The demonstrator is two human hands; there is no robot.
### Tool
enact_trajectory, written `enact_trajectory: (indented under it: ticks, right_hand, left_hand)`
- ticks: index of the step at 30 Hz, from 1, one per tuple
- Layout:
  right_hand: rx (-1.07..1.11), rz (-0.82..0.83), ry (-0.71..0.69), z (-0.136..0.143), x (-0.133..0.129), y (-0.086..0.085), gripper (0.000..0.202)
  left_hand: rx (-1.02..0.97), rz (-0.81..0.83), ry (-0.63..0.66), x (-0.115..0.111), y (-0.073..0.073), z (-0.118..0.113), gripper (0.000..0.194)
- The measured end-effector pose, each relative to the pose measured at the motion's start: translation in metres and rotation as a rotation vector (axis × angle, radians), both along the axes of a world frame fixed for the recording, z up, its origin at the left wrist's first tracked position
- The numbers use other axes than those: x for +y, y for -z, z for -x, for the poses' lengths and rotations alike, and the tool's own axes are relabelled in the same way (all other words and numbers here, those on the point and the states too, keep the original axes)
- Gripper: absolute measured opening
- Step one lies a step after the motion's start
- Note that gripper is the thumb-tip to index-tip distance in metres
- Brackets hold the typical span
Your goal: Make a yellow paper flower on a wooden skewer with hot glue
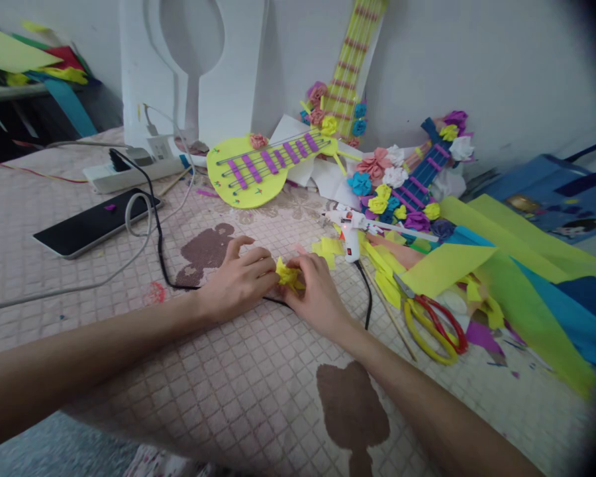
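A small crumpled yellow paper flower (289, 274) is pinched between my two hands above the quilted cloth. My left hand (242, 279) holds its left side, the index finger raised and bent. On its right side, the thumb and fingers of my right hand (318, 291) close round it. Just beyond my right hand lie yellow paper scraps (328, 250) and a white glue gun (350, 238) with a small red light. Parts of the flower are hidden by my fingers.
Red and yellow scissors (434, 328) and coloured paper sheets (516, 278) lie at the right. A phone (97, 222), power strip (129, 173) and cables are at the left. Behind stand a yellow paper guitar (258, 169) and a blue one (424, 169) with paper flowers.
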State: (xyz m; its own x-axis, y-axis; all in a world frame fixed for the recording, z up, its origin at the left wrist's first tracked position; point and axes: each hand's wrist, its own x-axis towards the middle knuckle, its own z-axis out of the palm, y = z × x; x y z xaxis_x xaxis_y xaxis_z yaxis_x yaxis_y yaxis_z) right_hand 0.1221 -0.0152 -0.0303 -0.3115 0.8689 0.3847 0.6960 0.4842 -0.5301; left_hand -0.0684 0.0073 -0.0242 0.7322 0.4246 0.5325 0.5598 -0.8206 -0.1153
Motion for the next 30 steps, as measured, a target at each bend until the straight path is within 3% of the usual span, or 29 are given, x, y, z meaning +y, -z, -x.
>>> enact_trajectory:
  ticks: [8, 20, 30]
  right_hand:
    - [0.033, 0.019, 0.023, 0.0037, 0.0008, 0.0018, 0.024]
    - [0.049, 0.05, 0.056, 0.0042, -0.0011, 0.0017, 0.023]
    - [0.071, 0.039, 0.068, 0.005, -0.0014, 0.0037, 0.027]
  left_hand:
    - [-0.045, 0.029, -0.014, -0.0013, -0.0017, -0.0016, 0.019]
    - [-0.201, 0.252, -0.065, 0.0002, 0.0009, -0.0012, 0.007]
    - [-0.206, 0.289, -0.076, 0.0, 0.0011, -0.0021, 0.005]
